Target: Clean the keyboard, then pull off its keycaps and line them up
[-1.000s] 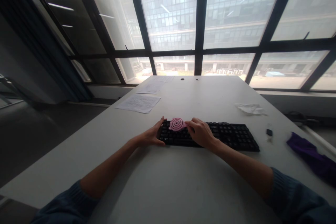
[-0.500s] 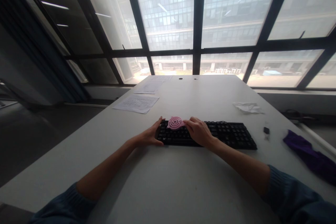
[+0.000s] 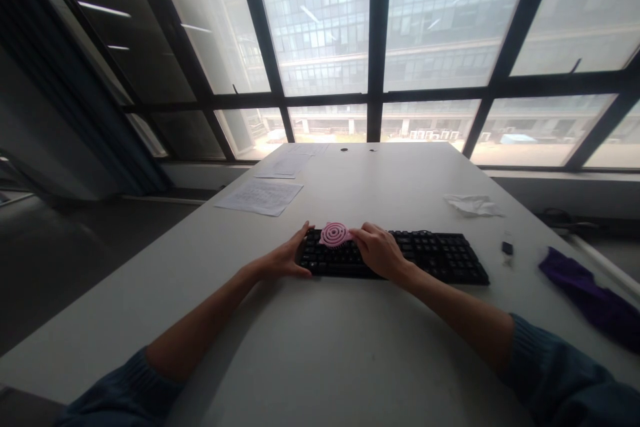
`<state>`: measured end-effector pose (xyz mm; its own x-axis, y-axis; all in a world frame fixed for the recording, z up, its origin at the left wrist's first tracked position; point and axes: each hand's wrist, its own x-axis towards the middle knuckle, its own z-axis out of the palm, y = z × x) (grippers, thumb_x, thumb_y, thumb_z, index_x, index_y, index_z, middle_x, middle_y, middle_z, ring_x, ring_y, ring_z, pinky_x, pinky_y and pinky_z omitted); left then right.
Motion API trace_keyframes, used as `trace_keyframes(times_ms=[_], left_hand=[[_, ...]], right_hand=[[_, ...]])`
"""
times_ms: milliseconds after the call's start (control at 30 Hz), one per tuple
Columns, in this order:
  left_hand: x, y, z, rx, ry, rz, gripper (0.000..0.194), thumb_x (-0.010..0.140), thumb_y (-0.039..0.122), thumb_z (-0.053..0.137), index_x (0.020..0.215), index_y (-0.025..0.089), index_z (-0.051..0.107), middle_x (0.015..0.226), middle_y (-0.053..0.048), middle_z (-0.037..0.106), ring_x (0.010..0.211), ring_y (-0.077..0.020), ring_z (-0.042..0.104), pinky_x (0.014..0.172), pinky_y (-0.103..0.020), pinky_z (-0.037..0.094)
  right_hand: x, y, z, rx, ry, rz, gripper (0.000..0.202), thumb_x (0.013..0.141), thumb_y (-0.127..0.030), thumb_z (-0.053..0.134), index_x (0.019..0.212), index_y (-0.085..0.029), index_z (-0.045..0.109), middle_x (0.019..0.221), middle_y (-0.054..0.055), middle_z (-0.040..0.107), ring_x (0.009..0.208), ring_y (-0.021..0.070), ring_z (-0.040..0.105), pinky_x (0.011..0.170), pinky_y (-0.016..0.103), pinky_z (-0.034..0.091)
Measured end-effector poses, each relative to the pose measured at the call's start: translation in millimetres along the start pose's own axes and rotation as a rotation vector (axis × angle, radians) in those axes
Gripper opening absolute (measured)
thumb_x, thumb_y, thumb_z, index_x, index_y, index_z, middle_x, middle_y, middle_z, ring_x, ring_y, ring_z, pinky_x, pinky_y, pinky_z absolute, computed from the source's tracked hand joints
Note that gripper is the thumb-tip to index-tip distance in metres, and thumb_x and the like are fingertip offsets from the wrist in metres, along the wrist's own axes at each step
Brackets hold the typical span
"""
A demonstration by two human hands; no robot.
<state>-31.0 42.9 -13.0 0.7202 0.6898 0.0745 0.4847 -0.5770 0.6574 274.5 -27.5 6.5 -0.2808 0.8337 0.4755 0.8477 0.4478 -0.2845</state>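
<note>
Head view: your right hand [image 3: 380,250] pinches the handle of a pink round brush [image 3: 334,235] between thumb and fingertips, its bristles facing down at the left part of a black keyboard [image 3: 440,257]; whether they touch the keys you cannot tell from here. Your left hand [image 3: 283,260] clasps the keyboard's left end, thumb at the near edge, fingers at the far one. Beyond it on your white table [image 3: 320,347] lie printed sheets [image 3: 261,196]; a purple cloth [image 3: 585,290] lies to your right.

dk blue slvs [image 3: 565,377], ribbed cuffs [image 3: 518,350]
</note>
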Motion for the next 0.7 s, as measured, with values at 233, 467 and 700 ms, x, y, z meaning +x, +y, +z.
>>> trace_keyframes(times_ms=[233,467,700], left_hand=[[1.5,-0.6,0.3,0.003,-0.003,-0.011,0.135,0.067,0.041,0.086,0.157,0.017,-0.012,0.163,-0.023,0.012,0.151,-0.0367,0.013,0.122,-0.056,0.010],[1.2,-0.3,0.0,-0.016,0.005,0.008,0.134,0.067,0.044,0.086,0.158,0.019,-0.010,0.163,-0.022,0.011,0.151,-0.0376,0.014,0.122,-0.058,0.010],[1.5,0.1,0.2,0.001,0.002,-0.001,0.135,0.067,0.045,0.086,0.158,0.017,-0.011,0.163,-0.023,0.012,0.151,-0.0376,0.013,0.122,-0.057,0.010]], right_hand=[[-0.1,1.2,0.5,0.002,0.011,-0.023,0.031,0.104,-0.028,0.040,0.115,-0.024,0.068,0.090,0.005,0.063,0.083,0.0170,0.058,0.072,0.026,0.039],[-0.7,0.6,1.1,0.006,-0.015,-0.032,0.031,0.104,-0.027,0.040,0.116,-0.024,0.068,0.092,0.006,0.064,0.084,0.0171,0.058,0.074,0.026,0.039],[-0.6,1.3,2.7,-0.013,-0.016,-0.015,0.031,0.104,-0.028,0.039,0.117,-0.024,0.067,0.092,0.006,0.064,0.084,0.0171,0.058,0.074,0.026,0.039]])
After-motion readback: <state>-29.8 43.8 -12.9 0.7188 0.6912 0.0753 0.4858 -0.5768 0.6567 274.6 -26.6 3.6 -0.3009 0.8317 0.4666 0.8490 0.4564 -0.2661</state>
